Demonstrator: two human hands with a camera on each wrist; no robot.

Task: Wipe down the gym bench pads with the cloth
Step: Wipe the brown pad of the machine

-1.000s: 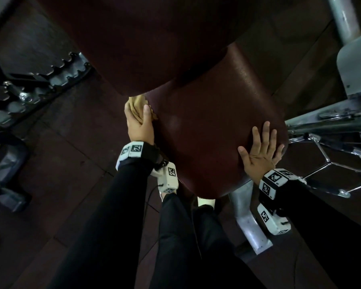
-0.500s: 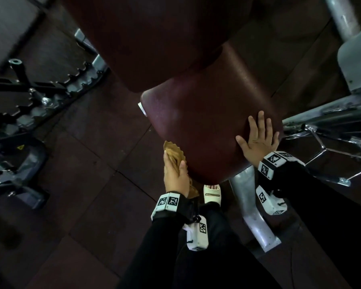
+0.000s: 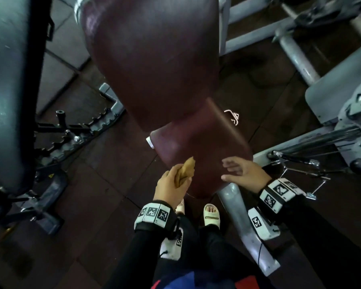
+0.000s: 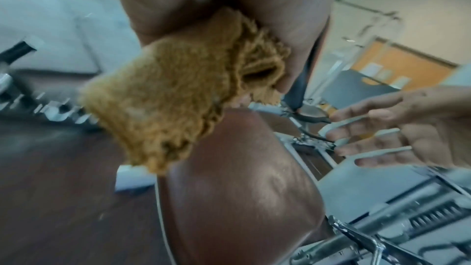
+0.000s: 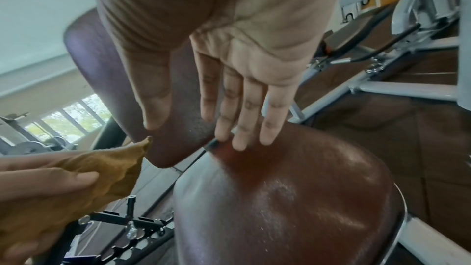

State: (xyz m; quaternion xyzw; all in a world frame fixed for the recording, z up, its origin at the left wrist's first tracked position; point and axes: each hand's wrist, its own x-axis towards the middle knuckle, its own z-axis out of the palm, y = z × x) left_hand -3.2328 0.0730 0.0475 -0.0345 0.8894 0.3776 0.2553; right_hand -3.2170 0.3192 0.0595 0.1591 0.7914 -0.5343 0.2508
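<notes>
The maroon seat pad lies below me, with the tilted maroon back pad rising behind it. My left hand grips a bunched tan cloth just off the seat pad's near left edge; the cloth fills the left wrist view above the seat pad. My right hand hovers over the pad's near right corner with fingers straight and spread, holding nothing. In the right wrist view its fingers stretch above the shiny seat pad, apart from the cloth.
A grey metal frame leg runs under the seat toward me. A toothed adjustment rack lies on the dark floor at left beside a black pad. Grey machine frames and a cable handle crowd the right. My sandalled foot stands below the seat.
My left hand has slid the cloth down the seat pad's left side toward me and lifted it off the edge. My right hand has come off the pad and now hovers.
</notes>
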